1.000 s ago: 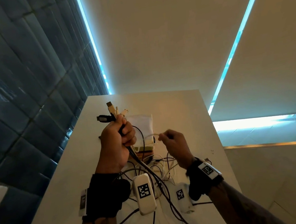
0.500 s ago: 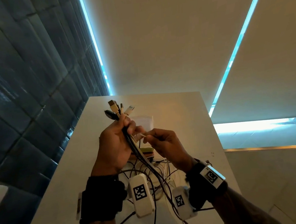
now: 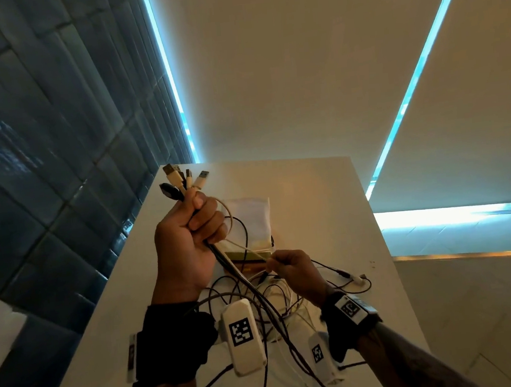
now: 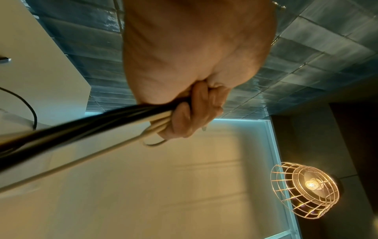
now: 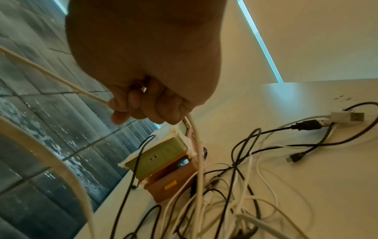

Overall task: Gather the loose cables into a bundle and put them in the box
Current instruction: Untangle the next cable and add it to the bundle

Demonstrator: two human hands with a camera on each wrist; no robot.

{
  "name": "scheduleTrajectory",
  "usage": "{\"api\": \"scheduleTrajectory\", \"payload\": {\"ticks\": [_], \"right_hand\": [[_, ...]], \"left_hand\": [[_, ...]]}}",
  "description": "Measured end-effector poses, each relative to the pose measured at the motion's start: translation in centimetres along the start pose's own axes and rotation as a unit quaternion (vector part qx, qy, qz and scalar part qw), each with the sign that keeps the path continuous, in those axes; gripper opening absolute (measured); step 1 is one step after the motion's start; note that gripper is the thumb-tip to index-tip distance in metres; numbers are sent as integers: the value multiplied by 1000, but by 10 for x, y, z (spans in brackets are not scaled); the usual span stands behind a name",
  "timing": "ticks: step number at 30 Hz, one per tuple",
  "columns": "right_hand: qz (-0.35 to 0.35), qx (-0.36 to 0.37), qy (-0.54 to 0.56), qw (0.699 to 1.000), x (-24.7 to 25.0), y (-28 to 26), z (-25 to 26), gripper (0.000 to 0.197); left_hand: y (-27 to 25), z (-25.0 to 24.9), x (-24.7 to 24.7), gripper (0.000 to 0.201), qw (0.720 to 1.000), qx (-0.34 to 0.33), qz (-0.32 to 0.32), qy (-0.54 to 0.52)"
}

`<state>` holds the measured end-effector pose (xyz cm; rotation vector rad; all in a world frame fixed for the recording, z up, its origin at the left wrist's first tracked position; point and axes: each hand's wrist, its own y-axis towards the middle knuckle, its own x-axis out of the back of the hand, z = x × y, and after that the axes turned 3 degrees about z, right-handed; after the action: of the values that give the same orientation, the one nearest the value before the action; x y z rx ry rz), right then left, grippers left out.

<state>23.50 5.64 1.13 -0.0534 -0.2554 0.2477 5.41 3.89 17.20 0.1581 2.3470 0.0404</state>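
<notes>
My left hand [image 3: 189, 234] is raised over the white table [image 3: 313, 194] and grips a bundle of black and white cables [image 3: 222, 252]. Several USB plugs [image 3: 181, 181] stick out above the fist. In the left wrist view its fingers [image 4: 194, 111] curl round the cable bundle [image 4: 85, 127]. My right hand [image 3: 286, 268], lower and to the right, pinches a white cable [image 3: 244, 247] that runs taut up to the left fist. In the right wrist view that hand [image 5: 143, 103] holds the white cable [image 5: 61, 80]. A green and brown box [image 5: 161, 160] stands just behind the hands.
A tangle of loose black and white cables [image 3: 274, 300] lies on the table under my hands. More plug ends [image 5: 345, 117] trail to the right. A white cloth [image 3: 250, 218] lies over the box [image 3: 248, 256]. A tiled wall [image 3: 44, 182] runs along the table's left edge.
My right hand brought a white plug up to the left fist, then slid back down along that cable toward me. The left hand now holds the white plug with the others.
</notes>
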Motion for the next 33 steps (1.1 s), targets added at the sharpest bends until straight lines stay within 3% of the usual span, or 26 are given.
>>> {"api": "scheduleTrajectory", "payload": {"ticks": [5, 7, 10, 12, 16, 21, 25, 29, 33], "right_hand": [[-4, -54, -87, 995, -4, 4, -18, 34], [-50, -57, -115, 990, -4, 9, -10, 28], [-133, -23, -76, 988, -1, 18, 24, 22], [-146, 21, -30, 989, 0, 22, 57, 16], [-98, 106, 80, 986, -6, 14, 114, 13], [-10, 171, 104, 980, -11, -2, 140, 16], [41, 135, 89, 986, -10, -11, 136, 24], [80, 40, 145, 985, -9, -18, 123, 27], [94, 11, 139, 986, -10, -19, 106, 17]], "left_hand": [[-2, -7, 6, 38, 998, 3, -46, 38], [-2, -5, 9, 38, 995, 8, -74, 60], [-1, -3, 13, 36, 991, 23, -105, 84], [0, -1, 15, 35, 986, 39, -128, 95], [1, 7, 15, 31, 972, 66, -185, 128], [3, 11, 14, 25, 967, 70, -210, 123], [4, 7, 13, 27, 981, 72, -171, 49], [6, 1, 10, 23, 988, 34, -147, 4], [8, 1, 6, 28, 992, 11, -126, 19]]}}
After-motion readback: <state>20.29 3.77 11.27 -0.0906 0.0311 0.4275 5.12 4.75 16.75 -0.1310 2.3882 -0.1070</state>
